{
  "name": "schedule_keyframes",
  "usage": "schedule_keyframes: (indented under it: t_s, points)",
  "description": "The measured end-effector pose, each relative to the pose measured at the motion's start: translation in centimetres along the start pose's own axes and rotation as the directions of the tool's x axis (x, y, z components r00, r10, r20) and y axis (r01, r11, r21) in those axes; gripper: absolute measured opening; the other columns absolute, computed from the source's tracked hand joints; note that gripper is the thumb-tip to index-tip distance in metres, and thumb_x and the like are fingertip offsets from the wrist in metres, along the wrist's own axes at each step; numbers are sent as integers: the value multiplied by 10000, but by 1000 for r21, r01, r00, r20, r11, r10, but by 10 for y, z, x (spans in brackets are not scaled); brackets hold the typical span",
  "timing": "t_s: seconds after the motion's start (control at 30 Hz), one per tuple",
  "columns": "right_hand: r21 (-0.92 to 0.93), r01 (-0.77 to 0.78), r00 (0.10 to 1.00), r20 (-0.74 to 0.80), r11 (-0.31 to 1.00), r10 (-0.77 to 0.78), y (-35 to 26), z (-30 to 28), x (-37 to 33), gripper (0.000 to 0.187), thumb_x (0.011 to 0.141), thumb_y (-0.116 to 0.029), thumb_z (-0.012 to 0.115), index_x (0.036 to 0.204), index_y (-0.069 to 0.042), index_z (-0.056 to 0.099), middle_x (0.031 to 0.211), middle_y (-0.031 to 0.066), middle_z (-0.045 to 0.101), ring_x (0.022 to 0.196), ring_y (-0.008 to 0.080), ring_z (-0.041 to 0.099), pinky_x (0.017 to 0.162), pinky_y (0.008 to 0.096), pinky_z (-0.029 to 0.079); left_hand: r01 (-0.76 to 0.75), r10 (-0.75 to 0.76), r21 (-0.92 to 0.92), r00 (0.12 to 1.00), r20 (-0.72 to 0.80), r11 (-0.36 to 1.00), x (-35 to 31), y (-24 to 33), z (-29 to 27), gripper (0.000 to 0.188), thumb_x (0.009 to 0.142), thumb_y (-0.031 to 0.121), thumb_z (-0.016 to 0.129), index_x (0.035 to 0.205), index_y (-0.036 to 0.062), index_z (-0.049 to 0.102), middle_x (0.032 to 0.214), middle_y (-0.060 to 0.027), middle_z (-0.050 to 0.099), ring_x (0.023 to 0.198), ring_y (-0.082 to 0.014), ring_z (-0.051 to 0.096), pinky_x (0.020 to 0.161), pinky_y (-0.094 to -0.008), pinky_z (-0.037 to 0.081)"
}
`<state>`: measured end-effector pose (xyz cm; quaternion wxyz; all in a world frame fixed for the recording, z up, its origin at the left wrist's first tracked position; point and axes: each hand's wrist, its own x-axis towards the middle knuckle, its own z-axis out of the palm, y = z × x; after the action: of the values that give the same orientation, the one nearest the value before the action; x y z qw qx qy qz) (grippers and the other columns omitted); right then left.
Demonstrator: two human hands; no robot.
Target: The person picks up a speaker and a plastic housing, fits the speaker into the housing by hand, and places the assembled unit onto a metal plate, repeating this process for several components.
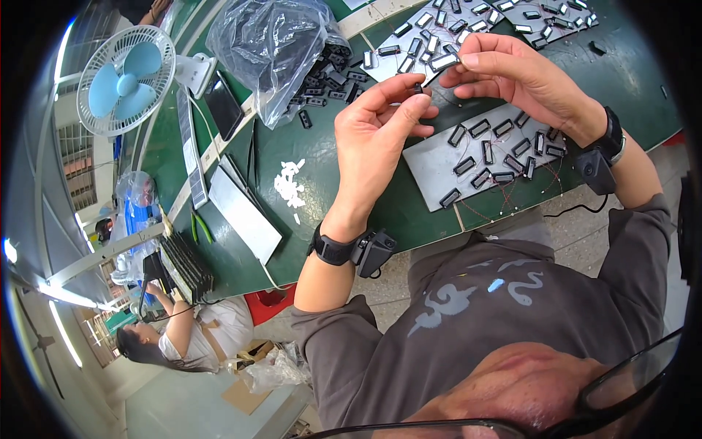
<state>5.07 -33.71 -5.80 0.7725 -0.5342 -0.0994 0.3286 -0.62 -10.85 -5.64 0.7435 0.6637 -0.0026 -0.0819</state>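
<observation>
My left hand (371, 139) is closed in a pinch on a small black plastic part (418, 88). Close beside it, my right hand (523, 73) pinches with thumb and forefinger; whatever sits between those fingertips is too small to make out. Below both hands lies a metal plate (424, 167) bearing several small black rectangular pieces with pale centres (487, 152), thin reddish wires trailing off its near edge. Beyond the hands, another metal plate (382, 71) carries more of these wired pieces. Each wrist wears a strapped black device.
A clear plastic bag (267, 51) of black parts spills onto the green table (322, 186). Small white pieces (289, 183) lie left of my forearm. Farther left are a white sheet (245, 219), a phone (224, 108), green-handled pliers (202, 227) and a fan (126, 84). A co-worker (186, 333) sits lower left.
</observation>
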Motion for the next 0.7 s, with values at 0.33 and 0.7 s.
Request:
schedule_keyframes:
  t_s: [0.33,0.7]
  points:
    - [-135,74,997,-13,988,-76,10,2,-2,150,988,-226,623,962,-81,596,1017,23,664,1001,125,667,880,256,534,-68,68,74,998,-1,995,-4,-5,0,261,900,29,725,1147,-44,686,1029,-126,712,852,-176,705,740,-275,594]
    - [-180,11,997,74,984,3,18,10,-4,178,990,-221,628,936,-53,604,926,-7,637,883,81,628,835,241,518,-411,460,621,883,90,667,-6,-18,7,232,847,86,774,1070,31,741,994,-121,754,834,-194,730,734,-300,565]
